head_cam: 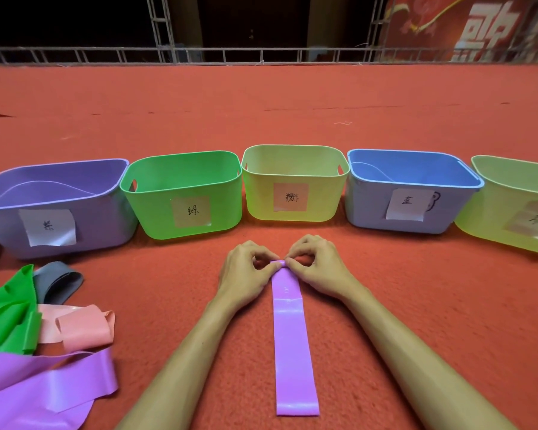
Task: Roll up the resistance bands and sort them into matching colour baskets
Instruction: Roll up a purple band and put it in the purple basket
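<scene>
A purple resistance band (292,346) lies flat on the red carpet, running away from me. Its far end is folded into a small roll. My left hand (246,271) and my right hand (317,268) both pinch that rolled end between thumb and fingertips. A row of baskets stands beyond the hands: purple (10,221), green (156,212), pale yellow-green with a pink label (323,197), blue (367,209) and another yellow-green one (485,218) at the right edge. Each carries a paper label.
A heap of loose bands lies at the left: green (7,318), grey (56,280), pink (81,327) and a wide purple one (44,383). Red carpet (292,113) stretches beyond the baskets to a metal truss rail (261,54).
</scene>
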{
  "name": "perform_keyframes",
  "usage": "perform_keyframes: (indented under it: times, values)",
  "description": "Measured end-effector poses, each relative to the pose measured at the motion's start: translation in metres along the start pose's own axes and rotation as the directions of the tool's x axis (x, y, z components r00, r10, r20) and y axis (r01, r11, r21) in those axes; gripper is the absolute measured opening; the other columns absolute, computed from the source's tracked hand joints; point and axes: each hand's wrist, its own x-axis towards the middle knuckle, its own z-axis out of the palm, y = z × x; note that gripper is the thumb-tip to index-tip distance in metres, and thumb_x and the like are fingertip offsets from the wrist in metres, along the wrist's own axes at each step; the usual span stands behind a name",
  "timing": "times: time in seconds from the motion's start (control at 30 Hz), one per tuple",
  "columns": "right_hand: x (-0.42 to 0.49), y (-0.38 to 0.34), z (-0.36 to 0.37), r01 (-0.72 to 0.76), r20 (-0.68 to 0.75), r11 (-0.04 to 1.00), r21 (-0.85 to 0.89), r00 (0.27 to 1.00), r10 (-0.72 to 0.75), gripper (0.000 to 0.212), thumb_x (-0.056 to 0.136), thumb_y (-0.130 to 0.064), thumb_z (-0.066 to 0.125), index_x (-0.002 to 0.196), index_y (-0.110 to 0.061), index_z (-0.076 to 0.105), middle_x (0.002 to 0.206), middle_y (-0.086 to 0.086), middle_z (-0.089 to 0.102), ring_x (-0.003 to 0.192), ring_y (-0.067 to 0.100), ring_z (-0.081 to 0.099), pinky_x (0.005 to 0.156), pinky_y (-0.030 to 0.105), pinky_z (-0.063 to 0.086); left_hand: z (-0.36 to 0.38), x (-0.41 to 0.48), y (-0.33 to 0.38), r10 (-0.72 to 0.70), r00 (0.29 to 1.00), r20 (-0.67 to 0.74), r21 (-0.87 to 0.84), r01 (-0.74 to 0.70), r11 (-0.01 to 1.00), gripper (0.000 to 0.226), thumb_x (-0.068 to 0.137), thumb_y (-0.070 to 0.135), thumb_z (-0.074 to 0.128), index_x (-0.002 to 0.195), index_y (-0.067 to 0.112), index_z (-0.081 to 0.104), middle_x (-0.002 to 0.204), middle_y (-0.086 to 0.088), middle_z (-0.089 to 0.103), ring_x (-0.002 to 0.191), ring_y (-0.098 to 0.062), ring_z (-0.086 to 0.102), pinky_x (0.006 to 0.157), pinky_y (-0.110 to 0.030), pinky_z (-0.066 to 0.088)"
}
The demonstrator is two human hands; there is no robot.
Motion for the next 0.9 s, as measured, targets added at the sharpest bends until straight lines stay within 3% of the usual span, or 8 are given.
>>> perform_keyframes:
  times: [0.23,0.37,0.53,0.73,0.9]
  values:
    - [-0.0004,-0.0024,-0.0016,0.017,0.007,1.000,-0.006,1.000,-0.016,0.007,0.083,-0.022,0.080,0.078,-0.028,0.079,0.090,-0.017,0.070,0.092,0.003,0.063,0.087,0.028,0.046,-0.0007,-0.0005,0.0036,0.006,1.000,0.012,0.004,-0.006,1.000,0.012,0.082,0.035,0.084,0.093,0.033,0.083,0.090,0.015,0.071,0.080,0.004,0.066,0.070,-0.012,0.045]
    - [-0.0021,-0.0059,-0.0040,0.029,0.006,0.999,0.018,1.000,-0.029,0.008,0.080,-0.020,0.083,0.078,-0.027,0.079,0.090,-0.018,0.070,0.093,0.004,0.064,0.088,0.027,0.047,-0.0026,-0.0018,0.0063,0.004,1.000,0.022,0.005,-0.004,1.000,0.008,0.082,0.035,0.083,0.089,0.032,0.083,0.089,0.014,0.071,0.082,0.003,0.067,0.072,-0.014,0.049]
    - [-0.0004,-0.0043,-0.0029,0.022,0.014,0.996,0.083,1.000,-0.023,0.004,0.074,-0.029,0.079,0.078,-0.028,0.077,0.091,-0.012,0.071,0.093,0.009,0.066,0.087,0.035,0.053,-0.0038,-0.0011,0.0072,0.032,0.999,0.022,-0.052,-0.030,0.998,0.005,0.083,0.028,0.084,0.081,0.033,0.082,0.085,0.014,0.072,0.079,0.000,0.067,0.069,-0.012,0.047]
    - [0.0005,-0.0035,0.0004,0.030,-0.028,0.998,0.054,0.999,-0.028,0.026,0.080,-0.049,0.068,0.088,-0.028,0.080,0.094,-0.015,0.070,0.095,0.007,0.061,0.089,0.034,0.048,-0.0051,0.0001,0.0057,0.050,0.996,-0.071,-0.147,-0.060,0.987,0.005,0.084,0.025,0.085,0.086,0.028,0.083,0.087,0.013,0.073,0.073,-0.002,0.064,0.066,-0.013,0.044]
    - [0.0014,0.0030,0.0018,0.040,-0.074,0.999,-0.005,0.996,-0.041,0.016,0.082,-0.033,0.078,0.097,-0.031,0.082,0.096,-0.015,0.069,0.095,0.009,0.061,0.087,0.025,0.044,-0.0011,0.0022,0.0009,0.036,0.999,-0.029,0.062,-0.034,0.997,0.016,0.090,0.037,0.076,0.105,0.033,0.080,0.098,0.019,0.068,0.091,0.001,0.059,0.075,-0.012,0.041]
